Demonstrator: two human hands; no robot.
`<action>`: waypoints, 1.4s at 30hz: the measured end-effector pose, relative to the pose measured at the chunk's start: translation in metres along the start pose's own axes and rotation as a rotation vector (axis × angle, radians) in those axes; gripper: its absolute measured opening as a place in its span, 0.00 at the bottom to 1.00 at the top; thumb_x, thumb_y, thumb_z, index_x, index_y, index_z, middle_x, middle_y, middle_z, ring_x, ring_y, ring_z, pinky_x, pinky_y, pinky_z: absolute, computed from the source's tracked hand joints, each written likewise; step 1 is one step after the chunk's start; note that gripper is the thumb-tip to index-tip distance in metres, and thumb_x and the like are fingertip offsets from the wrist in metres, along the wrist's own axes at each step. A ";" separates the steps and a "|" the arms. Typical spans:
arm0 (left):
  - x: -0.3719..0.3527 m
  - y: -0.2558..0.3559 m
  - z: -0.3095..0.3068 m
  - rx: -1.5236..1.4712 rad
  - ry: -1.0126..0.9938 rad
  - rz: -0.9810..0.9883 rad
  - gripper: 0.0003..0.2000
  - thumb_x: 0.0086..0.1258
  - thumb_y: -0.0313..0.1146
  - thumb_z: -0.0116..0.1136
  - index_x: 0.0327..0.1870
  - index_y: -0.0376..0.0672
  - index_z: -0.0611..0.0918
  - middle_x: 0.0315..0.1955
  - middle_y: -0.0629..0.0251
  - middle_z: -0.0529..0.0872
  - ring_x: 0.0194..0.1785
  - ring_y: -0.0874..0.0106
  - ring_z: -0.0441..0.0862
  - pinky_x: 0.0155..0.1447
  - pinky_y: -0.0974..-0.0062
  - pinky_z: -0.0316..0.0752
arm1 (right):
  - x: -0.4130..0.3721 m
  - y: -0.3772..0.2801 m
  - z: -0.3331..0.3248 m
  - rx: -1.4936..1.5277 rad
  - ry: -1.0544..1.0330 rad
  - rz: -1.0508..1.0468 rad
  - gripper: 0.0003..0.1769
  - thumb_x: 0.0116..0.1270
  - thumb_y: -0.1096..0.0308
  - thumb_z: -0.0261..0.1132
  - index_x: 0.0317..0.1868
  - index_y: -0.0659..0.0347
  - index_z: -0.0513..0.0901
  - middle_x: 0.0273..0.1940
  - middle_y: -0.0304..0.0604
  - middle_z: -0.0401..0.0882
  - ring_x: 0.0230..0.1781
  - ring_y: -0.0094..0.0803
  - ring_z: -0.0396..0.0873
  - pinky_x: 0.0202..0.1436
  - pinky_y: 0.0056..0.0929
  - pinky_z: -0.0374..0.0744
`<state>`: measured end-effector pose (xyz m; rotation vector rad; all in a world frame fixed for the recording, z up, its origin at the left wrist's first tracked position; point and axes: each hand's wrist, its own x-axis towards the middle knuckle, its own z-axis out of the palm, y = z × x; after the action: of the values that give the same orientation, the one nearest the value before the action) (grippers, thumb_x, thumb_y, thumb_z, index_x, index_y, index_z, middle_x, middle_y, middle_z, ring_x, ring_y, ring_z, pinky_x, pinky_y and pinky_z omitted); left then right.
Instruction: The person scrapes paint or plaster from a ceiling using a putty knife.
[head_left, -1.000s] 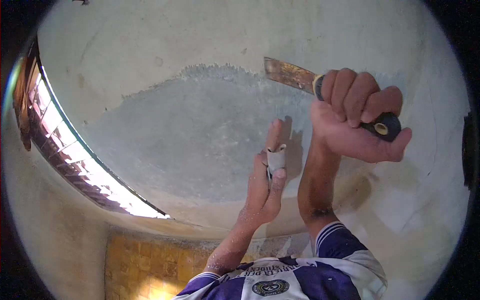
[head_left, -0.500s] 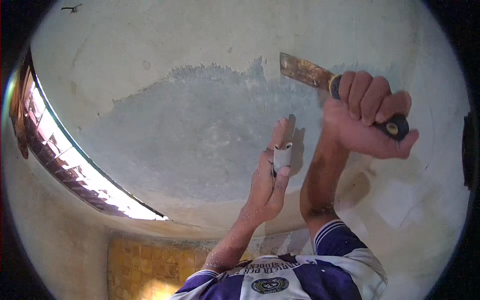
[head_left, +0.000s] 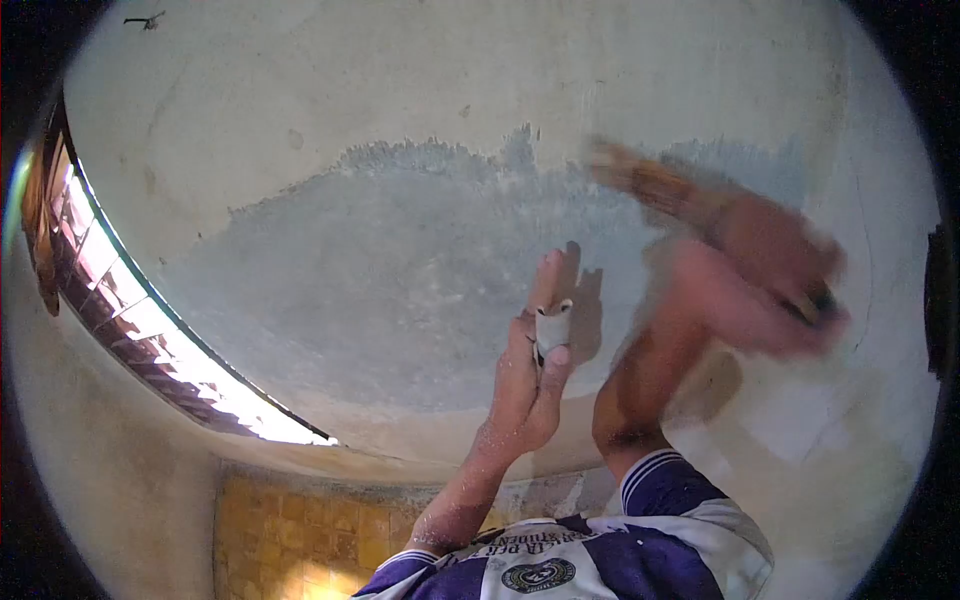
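My right hand (head_left: 755, 265), smeared by motion, is wrapped round the handle of a scraper (head_left: 640, 180). Its rusty flat blade points up and left across the wall, and the butt of the handle shows below the fist. Lower and left of it, my left hand (head_left: 527, 385) reaches up along the wall with its fingers stretched. Between thumb and fingers it pinches a small curled piece of whitish sandpaper (head_left: 553, 328). Dust speckles the left forearm. Behind both hands, the wall bears a broad grey patch (head_left: 390, 270) with a ragged upper edge.
Pale, older paint (head_left: 400, 70) surrounds the grey patch. A bright barred window (head_left: 170, 335) curves along the left side. Yellowish tiles (head_left: 290, 530) show at the lower left, and a dark object (head_left: 935, 300) stands at the far right edge.
My right hand and the scraper have moved down and slightly right, and are now blurred. The left hand with the curled sandpaper has shifted a little left and down.
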<state>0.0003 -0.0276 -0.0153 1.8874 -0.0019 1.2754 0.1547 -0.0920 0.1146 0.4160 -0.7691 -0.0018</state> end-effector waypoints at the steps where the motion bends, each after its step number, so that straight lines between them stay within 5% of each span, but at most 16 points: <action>1: 0.000 0.001 0.002 -0.006 -0.002 -0.018 0.27 0.78 0.33 0.38 0.73 0.27 0.51 0.76 0.41 0.52 0.77 0.46 0.55 0.74 0.61 0.55 | -0.002 0.007 0.012 -0.018 0.239 -0.026 0.31 0.69 0.33 0.46 0.26 0.53 0.70 0.16 0.35 0.61 0.15 0.25 0.58 0.22 0.29 0.57; 3: 0.004 0.004 0.007 -0.019 -0.013 -0.051 0.27 0.79 0.34 0.38 0.73 0.26 0.52 0.76 0.40 0.52 0.78 0.46 0.53 0.75 0.61 0.53 | 0.001 0.013 -0.018 -0.131 -0.649 0.114 0.30 0.70 0.34 0.46 0.27 0.54 0.69 0.16 0.36 0.61 0.16 0.25 0.59 0.22 0.29 0.57; 7: 0.008 0.006 0.011 0.083 -0.112 -0.003 0.27 0.79 0.34 0.37 0.72 0.25 0.53 0.76 0.39 0.51 0.79 0.46 0.49 0.77 0.59 0.48 | 0.000 -0.016 -0.014 -0.031 -0.549 -0.037 0.31 0.70 0.34 0.47 0.27 0.56 0.68 0.16 0.36 0.60 0.15 0.25 0.56 0.21 0.30 0.55; 10: 0.008 0.006 0.018 0.061 -0.110 -0.007 0.27 0.79 0.34 0.37 0.72 0.25 0.52 0.76 0.39 0.52 0.79 0.46 0.48 0.78 0.58 0.46 | 0.003 0.008 -0.025 -0.106 -0.544 0.055 0.31 0.69 0.34 0.49 0.23 0.54 0.67 0.16 0.35 0.60 0.14 0.25 0.55 0.19 0.30 0.55; 13: 0.008 0.005 0.019 0.082 -0.150 0.031 0.27 0.80 0.34 0.37 0.72 0.25 0.52 0.76 0.39 0.52 0.79 0.46 0.48 0.78 0.58 0.46 | 0.007 -0.015 -0.023 -0.001 -0.324 0.035 0.31 0.67 0.34 0.50 0.22 0.54 0.67 0.16 0.34 0.61 0.14 0.25 0.54 0.19 0.31 0.54; 20: 0.018 0.005 0.025 0.046 -0.101 0.081 0.26 0.79 0.34 0.37 0.71 0.25 0.53 0.76 0.40 0.51 0.79 0.47 0.48 0.78 0.59 0.46 | 0.013 0.007 -0.036 -0.023 -0.455 0.154 0.30 0.67 0.36 0.49 0.22 0.54 0.67 0.15 0.35 0.61 0.14 0.26 0.57 0.21 0.29 0.57; 22: 0.018 0.006 0.024 0.057 -0.116 0.064 0.26 0.79 0.34 0.37 0.70 0.25 0.54 0.76 0.40 0.51 0.79 0.47 0.48 0.78 0.60 0.46 | 0.036 -0.026 -0.035 -0.058 -0.734 0.094 0.28 0.67 0.38 0.49 0.22 0.53 0.66 0.15 0.33 0.58 0.14 0.23 0.54 0.22 0.28 0.54; 25: 0.013 0.006 0.024 0.046 -0.106 0.028 0.25 0.80 0.34 0.36 0.70 0.25 0.54 0.76 0.40 0.51 0.80 0.47 0.48 0.78 0.60 0.46 | 0.010 0.003 0.001 -0.030 0.298 -0.092 0.30 0.68 0.33 0.47 0.22 0.50 0.67 0.15 0.33 0.60 0.14 0.24 0.53 0.21 0.29 0.54; 27: 0.013 0.004 0.023 0.042 -0.106 0.049 0.25 0.80 0.34 0.36 0.70 0.25 0.55 0.76 0.41 0.51 0.80 0.47 0.48 0.78 0.59 0.47 | 0.012 0.020 -0.027 -0.047 -0.452 0.158 0.31 0.66 0.30 0.47 0.21 0.48 0.66 0.15 0.32 0.60 0.14 0.24 0.54 0.21 0.29 0.55; 30: 0.012 0.007 0.021 0.089 -0.112 0.031 0.26 0.80 0.35 0.36 0.71 0.25 0.53 0.76 0.41 0.52 0.79 0.46 0.48 0.77 0.59 0.48 | 0.009 -0.013 -0.018 0.040 -0.357 0.022 0.32 0.65 0.29 0.45 0.20 0.49 0.64 0.14 0.32 0.58 0.14 0.24 0.53 0.20 0.29 0.53; 33: 0.010 -0.003 0.022 0.104 -0.020 0.048 0.28 0.81 0.46 0.37 0.66 0.25 0.59 0.77 0.44 0.53 0.66 0.62 0.67 0.70 0.66 0.59 | 0.000 0.020 -0.031 0.185 -0.056 0.161 0.33 0.66 0.29 0.43 0.21 0.51 0.65 0.13 0.33 0.58 0.13 0.24 0.52 0.18 0.29 0.51; 34: 0.006 -0.002 0.024 0.113 -0.031 0.047 0.28 0.81 0.46 0.37 0.67 0.25 0.59 0.77 0.44 0.53 0.67 0.61 0.67 0.70 0.66 0.59 | -0.002 0.044 -0.036 0.042 -0.407 0.244 0.34 0.67 0.29 0.41 0.21 0.51 0.65 0.13 0.32 0.59 0.12 0.23 0.52 0.17 0.28 0.50; 39: 0.006 -0.001 0.014 0.135 -0.041 -0.001 0.28 0.81 0.44 0.37 0.68 0.25 0.58 0.77 0.45 0.53 0.68 0.60 0.66 0.71 0.66 0.57 | -0.006 0.005 -0.018 0.002 -0.436 0.001 0.34 0.69 0.30 0.42 0.24 0.53 0.67 0.14 0.34 0.60 0.13 0.24 0.53 0.19 0.29 0.54; 42: 0.013 0.004 0.008 0.096 -0.070 -0.002 0.31 0.80 0.39 0.38 0.75 0.27 0.50 0.76 0.42 0.52 0.80 0.48 0.47 0.78 0.60 0.46 | 0.001 0.016 -0.031 -0.058 -0.599 0.090 0.33 0.70 0.31 0.43 0.28 0.54 0.69 0.17 0.36 0.64 0.15 0.24 0.56 0.21 0.30 0.57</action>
<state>0.0104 -0.0297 -0.0041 2.0123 0.0250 1.2267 0.1744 -0.0665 0.1014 0.3260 -1.3747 -0.0672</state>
